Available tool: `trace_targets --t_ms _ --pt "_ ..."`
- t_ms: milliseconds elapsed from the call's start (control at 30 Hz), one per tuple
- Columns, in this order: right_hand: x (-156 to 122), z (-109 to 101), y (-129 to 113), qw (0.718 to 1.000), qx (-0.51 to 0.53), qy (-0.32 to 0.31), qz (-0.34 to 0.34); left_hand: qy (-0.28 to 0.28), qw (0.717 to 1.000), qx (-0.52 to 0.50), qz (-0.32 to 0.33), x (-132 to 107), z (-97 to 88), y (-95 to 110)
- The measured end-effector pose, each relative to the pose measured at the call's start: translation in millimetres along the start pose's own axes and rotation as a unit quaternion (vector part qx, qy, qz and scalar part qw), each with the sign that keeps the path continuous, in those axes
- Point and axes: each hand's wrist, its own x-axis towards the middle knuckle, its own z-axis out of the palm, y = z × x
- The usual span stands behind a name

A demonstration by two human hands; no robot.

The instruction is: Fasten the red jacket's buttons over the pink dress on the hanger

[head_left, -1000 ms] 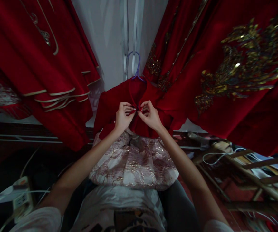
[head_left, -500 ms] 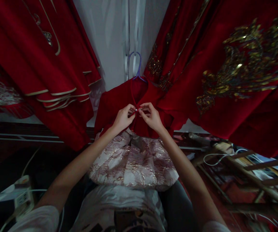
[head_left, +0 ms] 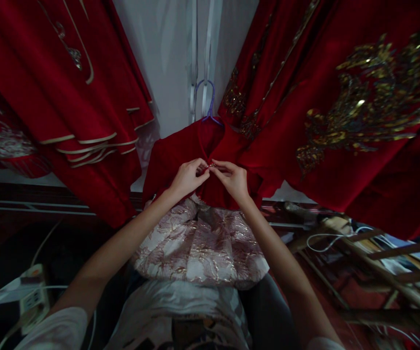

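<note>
A red garment [head_left: 169, 150] with a V-shaped neckline hangs from a purple hanger [head_left: 210, 112] in front of me. At its front opening, just below the neckline, is a small shiny fastener [head_left: 210, 166], mostly covered by my fingers. My left hand [head_left: 191, 175] pinches the fastener from the left, thumb and forefinger closed. From the right, my right hand [head_left: 231, 180] pinches at the same spot, its fingertips nearly touching those of the left. Pale pink brocade cloth [head_left: 202, 243] with gold threads spreads below the red part, reaching over my lap.
Red garments with pale trim [head_left: 96, 138] hang at the left. Another red garment with gold sequin embroidery [head_left: 370, 97] hangs at the right. A power strip [head_left: 33, 296] with cables lies lower left; a wooden rack [head_left: 385, 262] with papers stands lower right.
Both hands have shifted slightly at the fastener, the fingertips drawing closer together. The shiny bead seen between them before is now more covered. The view has moved a little.
</note>
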Motion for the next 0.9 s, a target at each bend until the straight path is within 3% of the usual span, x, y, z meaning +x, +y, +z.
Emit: trace_targets --t_ms 400,900 --pt "0 -9 7 0.999 0.017 -0.041 0.006 -0.016 0.999 0.022 0.017 0 1.1 1" --pt "1 -5 7 0.998 0.041 -0.034 -0.012 -0.078 0.986 0.098 0.107 7 -14.6 3"
